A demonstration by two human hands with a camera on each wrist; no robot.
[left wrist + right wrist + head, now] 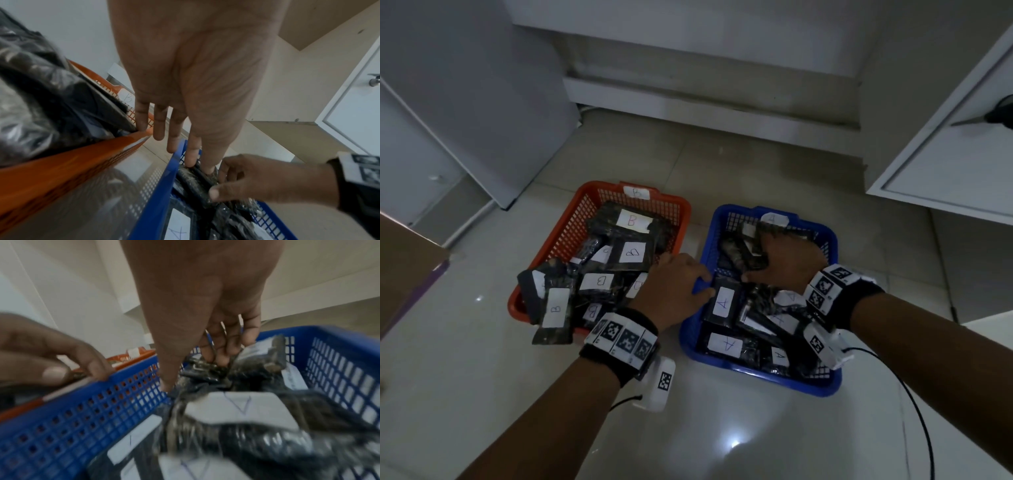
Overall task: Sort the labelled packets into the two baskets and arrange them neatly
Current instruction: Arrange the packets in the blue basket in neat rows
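Fingers (192, 152) of our left hand (674, 287) lie straight over the blue basket (690, 329) rim; our right hand (787, 260) pinches a packet (207, 369) inside.

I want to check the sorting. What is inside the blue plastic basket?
Black packets with white A labels fill the blue plastic basket; packets underneath and under the right hand are hidden.

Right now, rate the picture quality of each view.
Head view: dim, with glare spots on the floor. Left wrist view: brighter, orange basket smeared by motion blur. Right wrist view: soft throughout, packets and blue basket blurred, labels barely readable.
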